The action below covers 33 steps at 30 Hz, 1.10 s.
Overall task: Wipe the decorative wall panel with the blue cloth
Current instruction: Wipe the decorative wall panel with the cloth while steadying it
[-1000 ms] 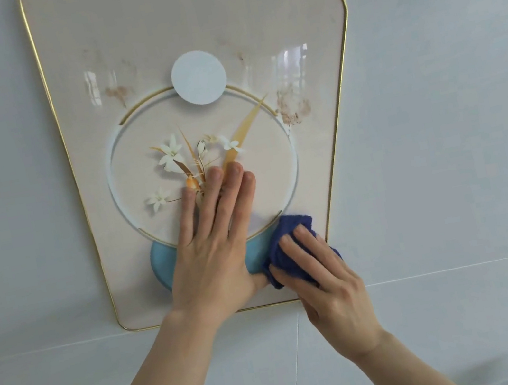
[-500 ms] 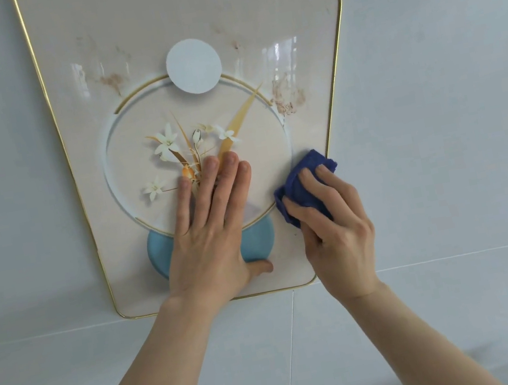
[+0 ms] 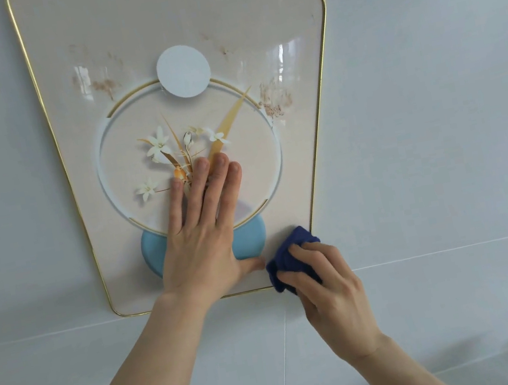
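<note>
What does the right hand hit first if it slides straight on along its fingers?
The right hand points up-left, blue cloth leading. First contact looks like the left hand, at its thumb; beyond that, the printed blue vase.

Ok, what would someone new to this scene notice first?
Probably the gold-rimmed decorative wall panel with painted white flowers, filling the upper middle, with brownish smudges at its right. Next, the left hand pressed flat on its lower centre, and the right hand pressing a blue cloth on the bottom right corner.
</note>
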Tool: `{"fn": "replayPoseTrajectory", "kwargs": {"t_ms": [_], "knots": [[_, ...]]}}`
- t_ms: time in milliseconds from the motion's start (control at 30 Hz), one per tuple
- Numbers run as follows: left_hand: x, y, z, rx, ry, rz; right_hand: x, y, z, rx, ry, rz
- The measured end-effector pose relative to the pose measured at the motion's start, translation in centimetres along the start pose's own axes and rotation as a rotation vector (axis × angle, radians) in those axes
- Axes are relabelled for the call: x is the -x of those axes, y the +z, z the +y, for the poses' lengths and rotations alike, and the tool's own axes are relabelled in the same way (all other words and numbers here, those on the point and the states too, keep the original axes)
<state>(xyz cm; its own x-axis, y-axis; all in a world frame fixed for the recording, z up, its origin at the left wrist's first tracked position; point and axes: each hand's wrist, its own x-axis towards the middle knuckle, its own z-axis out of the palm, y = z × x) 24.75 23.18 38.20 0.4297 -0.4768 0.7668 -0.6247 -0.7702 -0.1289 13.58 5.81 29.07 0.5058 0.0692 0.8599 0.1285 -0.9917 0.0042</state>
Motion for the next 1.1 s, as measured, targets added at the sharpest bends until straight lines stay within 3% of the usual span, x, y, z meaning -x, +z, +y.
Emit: {"fn": "replayPoseTrajectory", "kwargs": {"t_ms": [233,433,533,633,733,867,1000,1100], "knots": [[0.0,0.6,-0.1,-0.003,0.017,0.038,-0.6,1.2,0.2,0.049,-0.129,-0.044],[0.0,0.1,0.1,-0.027,-0.001,-0.019,-6.9,-1.2,1.6,0.068,0.007,0.260],[0.1,0.0,0.1,-0.027,-0.004,-0.015,-8.3,-1.7,1.7,0.074,-0.039,0.310],[0.0,0.0,0.1,-0.023,-0.008,-0.024,-7.3,-0.4,0.4,0.069,0.034,0.347],[0.0,0.1,0.0,-0.004,-0.004,-0.004,-5.2,0.6,-0.2,0.080,-0.008,0.281],[0.0,0.0,0.0,0.014,0.004,-0.004,-1.2,0.5,0.6,0.132,-0.077,-0.017],[0.0,-0.4,0.2,0.012,0.000,-0.011,-0.3,-0.4,-0.2,0.088,0.018,-0.179],[0.2,-0.8,0.6,0.001,-0.006,-0.020,-1.2,-2.6,-0.7,-0.153,0.234,-0.138]]}}
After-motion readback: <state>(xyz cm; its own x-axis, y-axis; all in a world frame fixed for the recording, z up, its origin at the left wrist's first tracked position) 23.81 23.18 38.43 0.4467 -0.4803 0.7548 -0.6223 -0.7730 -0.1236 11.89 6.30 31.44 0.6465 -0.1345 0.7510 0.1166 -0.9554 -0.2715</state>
